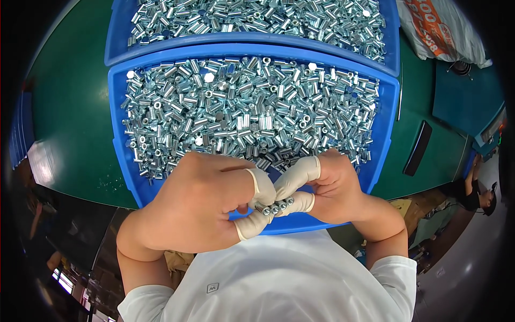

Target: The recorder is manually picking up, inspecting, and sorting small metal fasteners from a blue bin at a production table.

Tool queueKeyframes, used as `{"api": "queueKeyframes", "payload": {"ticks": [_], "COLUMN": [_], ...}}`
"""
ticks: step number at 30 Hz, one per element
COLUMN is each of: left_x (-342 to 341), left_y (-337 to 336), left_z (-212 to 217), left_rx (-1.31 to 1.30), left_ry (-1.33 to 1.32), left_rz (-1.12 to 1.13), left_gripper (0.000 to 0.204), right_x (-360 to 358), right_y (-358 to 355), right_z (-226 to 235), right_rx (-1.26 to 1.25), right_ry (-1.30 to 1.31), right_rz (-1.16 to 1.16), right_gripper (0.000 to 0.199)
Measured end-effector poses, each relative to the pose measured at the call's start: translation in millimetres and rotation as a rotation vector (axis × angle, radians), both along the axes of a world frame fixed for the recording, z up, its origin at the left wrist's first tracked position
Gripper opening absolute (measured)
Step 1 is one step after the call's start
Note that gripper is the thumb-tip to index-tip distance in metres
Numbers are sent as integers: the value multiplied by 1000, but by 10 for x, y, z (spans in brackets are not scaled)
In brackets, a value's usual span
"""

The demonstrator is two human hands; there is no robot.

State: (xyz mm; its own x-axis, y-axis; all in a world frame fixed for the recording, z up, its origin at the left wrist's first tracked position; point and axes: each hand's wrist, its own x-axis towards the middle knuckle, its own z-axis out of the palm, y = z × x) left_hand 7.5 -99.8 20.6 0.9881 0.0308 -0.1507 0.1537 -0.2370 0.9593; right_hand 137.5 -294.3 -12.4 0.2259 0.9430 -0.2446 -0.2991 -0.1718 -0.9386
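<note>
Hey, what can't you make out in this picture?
All in the head view:
Held metal pieces: their lengths, mostly hidden by the left hand and right hand.
Near blue bin: much of its floor, covered by loose metal pieces.
Far blue bin: its far side, cut off by the top edge.
White bag: its contents, hidden by the bag itself.

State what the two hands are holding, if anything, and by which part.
A short row of small metal pieces, pinched by their sides in the left hand and the right hand, with their ends left showing.
</note>
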Motion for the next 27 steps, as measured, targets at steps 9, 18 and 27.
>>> {"api": "queueKeyframes", "payload": {"ticks": [9,18,27], "left_x": [0,32,18], "left_y": [-1,21,12], "left_z": [-15,-29,-31], "left_rx": [-70,-63,-75], "left_ry": [21,20,29], "left_rz": [16,-17,7], "left_gripper": [18,20,20], "right_x": [11,16,13], "right_y": [-9,-18,-14], "right_z": [-10,0,15], "right_rx": [76,72,69], "right_ry": [-97,-112,-132], "right_rz": [14,-7,-1], "right_gripper": [20,20,20]}}
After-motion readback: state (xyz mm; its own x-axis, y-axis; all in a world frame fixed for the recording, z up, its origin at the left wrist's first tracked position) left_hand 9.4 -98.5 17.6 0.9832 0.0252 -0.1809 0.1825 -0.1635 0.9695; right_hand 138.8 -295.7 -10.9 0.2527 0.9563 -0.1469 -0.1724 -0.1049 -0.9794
